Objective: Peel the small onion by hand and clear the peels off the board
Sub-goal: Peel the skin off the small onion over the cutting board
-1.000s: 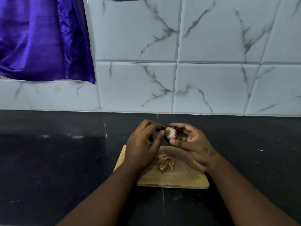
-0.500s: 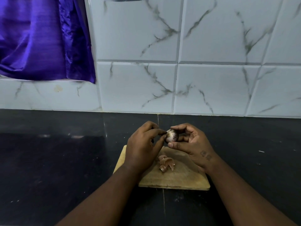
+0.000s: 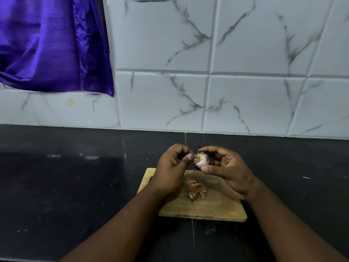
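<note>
Rotated slightly, one onion [image 3: 203, 160] is gripped by right hand [image 3: 231, 172] fingers; left hand [image 3: 171, 168] fingers pinch its root.

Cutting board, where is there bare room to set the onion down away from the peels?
Bare wood lies on the cutting board between the peels and its near right corner, and in a strip along the near edge. The middle holds the peels; the left part lies under the left hand, the far edge under the right hand holding the small onion.

White marble-veined wall tiles [image 3: 245, 44]; purple curtain [image 3: 47, 44] upper left; black countertop [image 3: 56, 186].
</note>
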Demonstrator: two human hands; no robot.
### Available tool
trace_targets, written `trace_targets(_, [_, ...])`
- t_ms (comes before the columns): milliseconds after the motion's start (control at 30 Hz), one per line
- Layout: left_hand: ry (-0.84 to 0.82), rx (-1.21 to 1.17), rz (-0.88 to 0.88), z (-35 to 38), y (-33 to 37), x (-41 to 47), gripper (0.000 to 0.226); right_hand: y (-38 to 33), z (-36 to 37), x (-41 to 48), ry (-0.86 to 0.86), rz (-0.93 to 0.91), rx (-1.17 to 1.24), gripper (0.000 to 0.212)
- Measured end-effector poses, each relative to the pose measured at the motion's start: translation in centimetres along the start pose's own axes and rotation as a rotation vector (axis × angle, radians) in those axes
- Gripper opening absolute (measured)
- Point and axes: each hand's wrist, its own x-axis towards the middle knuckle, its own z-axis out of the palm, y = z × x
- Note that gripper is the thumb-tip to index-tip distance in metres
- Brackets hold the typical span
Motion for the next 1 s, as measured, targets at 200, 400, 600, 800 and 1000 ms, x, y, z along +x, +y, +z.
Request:
trace_targets(200, [-0.026, 0.180, 0.007, -0.2, -0.3, 0.1, 0.028, 0.5, -0.2, 0.1, 0.092, -0.057, -0.195, 0.049])
trace_targets(400, [-0.140, 0.356, 0.030, 0.0, 0.0, -0.4, 0.019, 0.9, -0.8, 0.5, 0.271, -0.084, -0.269, 0.045])
trace_targets(600, [-0.137, 0.461, 0.063, -0.2, -0.3, -0.5, 0.011, 0.9, -0.9, 0.3, 0.187, -0.070, -0.173, 0.049])
trace_targets(800, [-0.079, 0.534, 0.095, -0.4, -0.1, -0.6, 0.011, 0.7, -0.8, 0.3, 0.135, -0.073, -0.189, 0.049])
trace_targets(1000, [-0.013, 0.452, 0.121, -0.5, -0.1, -0.5, 0.004, 1.1, -0.6, 0.2, 0.118, -0.120, -0.306, 0.048])
